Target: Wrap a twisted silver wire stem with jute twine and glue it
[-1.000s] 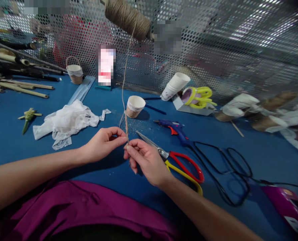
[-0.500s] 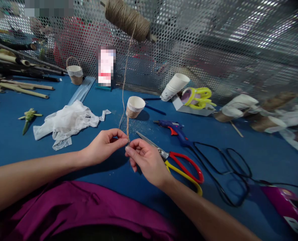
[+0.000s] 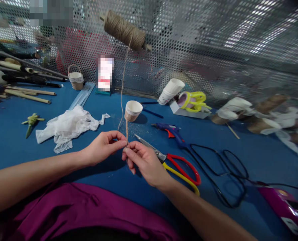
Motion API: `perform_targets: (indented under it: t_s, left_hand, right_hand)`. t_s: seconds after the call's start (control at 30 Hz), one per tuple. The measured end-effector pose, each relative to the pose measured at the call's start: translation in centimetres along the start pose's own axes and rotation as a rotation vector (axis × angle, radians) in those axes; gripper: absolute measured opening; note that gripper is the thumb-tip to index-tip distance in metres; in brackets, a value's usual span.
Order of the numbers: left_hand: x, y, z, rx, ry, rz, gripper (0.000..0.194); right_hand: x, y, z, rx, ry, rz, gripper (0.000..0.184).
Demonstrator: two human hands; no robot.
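Observation:
My left hand (image 3: 108, 145) and my right hand (image 3: 144, 160) meet over the table's near middle, both closed in a pinch. Between their fingertips is the lower end of a braided twine cord (image 3: 127, 132). The cord's far end reaches the side of a small twine-wrapped cup (image 3: 133, 112) with white lace round its rim. A thin strand of twine (image 3: 122, 90) runs down from the twine spool (image 3: 124, 30) to behind my left fingers. Open-bladed scissors (image 3: 161, 155) with red and yellow handles lie beside my right hand. The exact hold at the fingertips is partly hidden.
Past the scissors lies a blue glue gun (image 3: 171, 131) with a looped black cable. White lace (image 3: 68, 125) is heaped at left, near a small finished basket (image 3: 76, 81). Stacked paper cups (image 3: 171, 90) lean at the back, beside yellow-handled scissors (image 3: 196, 100). A perforated metal screen (image 3: 189, 43) closes off the rear.
The camera view has shifted slightly, so most things sit a little lower. My fingertips have moved a little at the cord's end; both hands still pinch there.

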State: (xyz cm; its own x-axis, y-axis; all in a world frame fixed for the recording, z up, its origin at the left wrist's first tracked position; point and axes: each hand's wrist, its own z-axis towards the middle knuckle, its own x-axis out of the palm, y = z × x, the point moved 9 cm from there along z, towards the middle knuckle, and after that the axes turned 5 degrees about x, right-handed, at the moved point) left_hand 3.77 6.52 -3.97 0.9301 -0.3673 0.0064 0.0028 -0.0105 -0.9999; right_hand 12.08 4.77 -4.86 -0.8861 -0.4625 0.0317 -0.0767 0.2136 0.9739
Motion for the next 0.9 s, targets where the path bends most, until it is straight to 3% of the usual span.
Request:
perform_targets:
  t_s: [0.2, 0.4, 0.6, 0.9]
  left_hand:
    - [-0.2, 0.0, -0.1, -0.028, -0.102, 0.035, 0.018]
    - [-0.3, 0.4, -1.1, -0.035, -0.237, 0.013, 0.018]
    - [0.3, 1.4, -1.0, -0.034, -0.131, -0.089, 0.024]
    - [0.0, 2.9, -0.8, -0.062, -0.126, -0.185, 0.028]
  right_hand:
    - [-0.8, -0.2, 0.3, -0.007, -0.049, -0.011, 0.019]
    - [-1.2, 0.3, 0.1, -0.004, -0.117, -0.164, 0.018]
    - [-0.4, 0.0, 0.0, 0.004, -0.079, -0.167, 0.018]
    - [-0.2, -1.7, 0.8, 0.051, -0.057, 0.028, 0.022]
